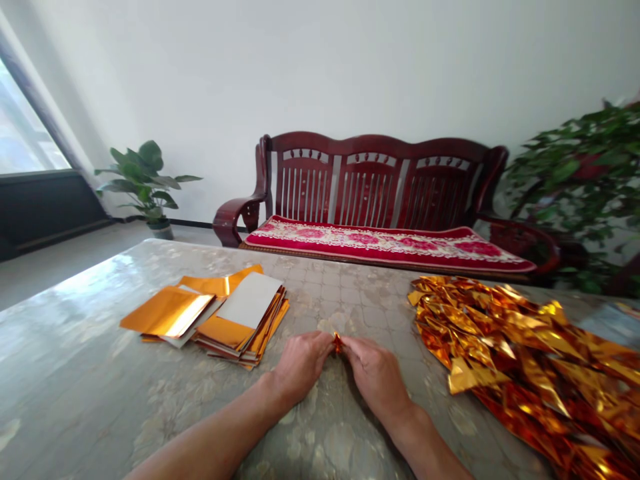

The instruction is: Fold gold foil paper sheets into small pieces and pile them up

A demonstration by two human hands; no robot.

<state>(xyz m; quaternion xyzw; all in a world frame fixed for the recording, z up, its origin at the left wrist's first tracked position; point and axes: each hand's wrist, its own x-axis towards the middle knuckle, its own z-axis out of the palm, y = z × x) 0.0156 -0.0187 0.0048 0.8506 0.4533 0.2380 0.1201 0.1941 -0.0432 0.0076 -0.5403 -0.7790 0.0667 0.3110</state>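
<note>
My left hand (300,365) and my right hand (376,373) meet at the middle of the table (75,373), fingers curled and pinched together on a small folded piece of gold foil paper (338,343); only its tip shows between the fingertips. A stack of flat gold and white foil sheets (240,320) lies just left of my left hand. A heap of folded gold foil pieces (525,360) covers the table to the right of my right hand.
Beyond the table stands a dark red wooden bench (370,180) with a red floral cushion. A potted plant (145,180) sits on the floor at back left, a leafy plant (585,173) at right. A window is at far left.
</note>
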